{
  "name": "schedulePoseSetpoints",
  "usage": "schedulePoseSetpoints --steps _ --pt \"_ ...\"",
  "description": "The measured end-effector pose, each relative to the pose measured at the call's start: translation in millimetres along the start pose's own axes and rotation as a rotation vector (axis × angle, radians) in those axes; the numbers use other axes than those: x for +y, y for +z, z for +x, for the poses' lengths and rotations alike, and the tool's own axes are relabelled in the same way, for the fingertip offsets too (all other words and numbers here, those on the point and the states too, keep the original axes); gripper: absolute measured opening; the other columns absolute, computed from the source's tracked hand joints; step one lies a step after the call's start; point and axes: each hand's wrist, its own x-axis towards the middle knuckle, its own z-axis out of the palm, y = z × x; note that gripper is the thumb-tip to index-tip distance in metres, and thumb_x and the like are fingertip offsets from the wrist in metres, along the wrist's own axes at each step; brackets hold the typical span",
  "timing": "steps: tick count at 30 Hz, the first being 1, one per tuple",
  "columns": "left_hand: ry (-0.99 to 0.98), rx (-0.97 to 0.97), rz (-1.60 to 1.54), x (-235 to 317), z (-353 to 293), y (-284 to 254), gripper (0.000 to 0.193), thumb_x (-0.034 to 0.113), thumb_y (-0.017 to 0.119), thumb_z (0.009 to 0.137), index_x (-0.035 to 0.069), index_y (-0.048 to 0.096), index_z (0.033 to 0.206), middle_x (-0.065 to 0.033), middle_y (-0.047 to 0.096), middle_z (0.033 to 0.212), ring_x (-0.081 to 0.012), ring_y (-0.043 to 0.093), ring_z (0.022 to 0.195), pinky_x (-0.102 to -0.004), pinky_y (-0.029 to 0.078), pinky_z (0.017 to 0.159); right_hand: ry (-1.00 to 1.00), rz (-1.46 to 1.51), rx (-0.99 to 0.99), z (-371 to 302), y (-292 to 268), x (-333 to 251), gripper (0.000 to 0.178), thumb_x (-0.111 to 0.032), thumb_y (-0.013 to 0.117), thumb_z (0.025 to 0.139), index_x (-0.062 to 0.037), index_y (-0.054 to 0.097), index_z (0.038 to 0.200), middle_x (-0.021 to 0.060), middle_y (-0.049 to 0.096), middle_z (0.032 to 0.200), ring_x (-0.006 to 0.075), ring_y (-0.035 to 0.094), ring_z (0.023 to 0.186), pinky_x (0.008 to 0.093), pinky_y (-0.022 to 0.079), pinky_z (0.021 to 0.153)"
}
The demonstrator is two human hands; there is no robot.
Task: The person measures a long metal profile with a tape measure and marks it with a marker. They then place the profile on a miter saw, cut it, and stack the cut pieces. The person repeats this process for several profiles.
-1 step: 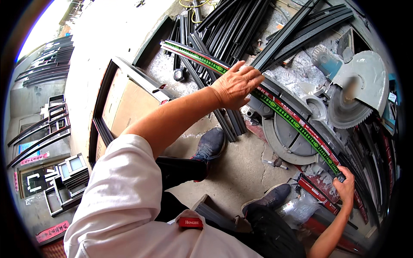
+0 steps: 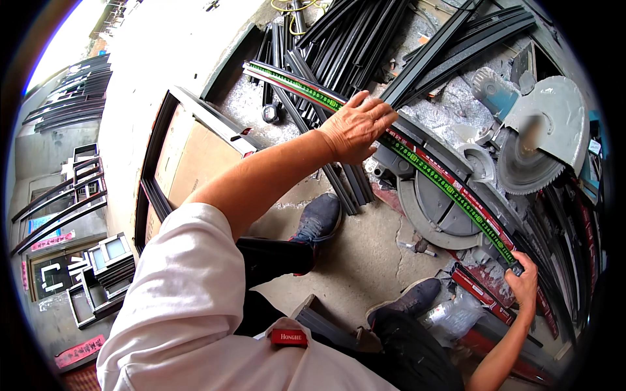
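A green tape measure blade [image 2: 450, 189] lies stretched along a long dark metal profile with red film [image 2: 427, 156], which runs from upper left to lower right. My left hand [image 2: 357, 127] rests across the profile and blade near their middle, palm down and fingers stretched out; its thumb is hidden. At the lower right end, my right hand [image 2: 523, 280] is closed round the end of the profile, thumb by the blade's end. Whether it also pinches the blade is hard to see. Below the profile's middle is the round grey base of a mitre saw [image 2: 437, 225].
The saw's toothed blade [image 2: 531, 163] and grey guard [image 2: 554, 111] stand at the right. Dark profiles [image 2: 352, 39] lie piled at the top. A framed cardboard panel [image 2: 202, 143] is left of my arm. Window frames [image 2: 98, 280] lean far left; a plastic bag [image 2: 453, 319] lies by my right foot.
My left hand's fingers have shifted very slightly to the left. The right hand, profile and tape blade look the same.
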Motion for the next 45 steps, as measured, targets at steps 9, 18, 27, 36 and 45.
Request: schedulePoseSetpoints --steps 9,18,27,36,45 --pt "-0.088 -0.122 0.048 -23 9 14 0.067 0.020 0.080 0.075 0.002 0.059 0.136 -0.0119 0.065 0.131 -0.0290 0.056 0.133 -0.0496 0.032 0.123 -0.079 -0.071 0.051 0 4 17 0.040 -0.004 0.065 0.073 0.0055 0.067 0.111 0.0156 0.067 0.098 0.0288 0.065 0.092 0.0372 0.051 0.090" --pt "-0.107 -0.168 0.059 -26 11 17 0.053 0.024 0.077 0.078 0.006 0.065 0.126 -0.0123 0.068 0.126 -0.0294 0.059 0.129 -0.0470 0.034 0.121 0.005 0.019 -0.059 11 2 -1 0.039 -0.004 0.065 0.074 0.0053 0.066 0.112 0.0162 0.066 0.096 0.0306 0.063 0.088 0.0367 0.050 0.088" --pt "-0.091 -0.112 -0.019 -34 9 29 0.055 0.014 0.082 0.069 0.006 0.063 0.119 -0.0125 0.066 0.114 -0.0342 0.062 0.121 -0.0478 0.042 0.113 -0.065 -0.056 -0.070 16 -1 17 0.043 -0.008 0.066 0.075 0.0045 0.069 0.116 0.0206 0.070 0.107 0.0373 0.069 0.102 0.0379 0.052 0.094" --pt "-0.094 -0.126 -0.003 -35 19 36 0.054 0.013 0.083 0.074 0.008 0.061 0.123 -0.0123 0.065 0.114 -0.0344 0.063 0.118 -0.0463 0.048 0.105 0.078 -0.112 -0.126 14 -2 9 0.047 -0.014 0.070 0.077 0.0020 0.068 0.121 0.0199 0.068 0.106 0.0371 0.067 0.102 0.0387 0.051 0.093" --pt "-0.057 -0.067 -0.014 -44 17 46 0.043 0.011 0.080 0.078 0.010 0.061 0.117 -0.0101 0.065 0.104 -0.0345 0.065 0.104 -0.0477 0.053 0.092 0.122 -0.076 -0.039 20 10 10 0.035 -0.021 0.070 0.087 0.0000 0.071 0.115 0.0190 0.071 0.108 0.0343 0.070 0.099 0.0384 0.053 0.092"
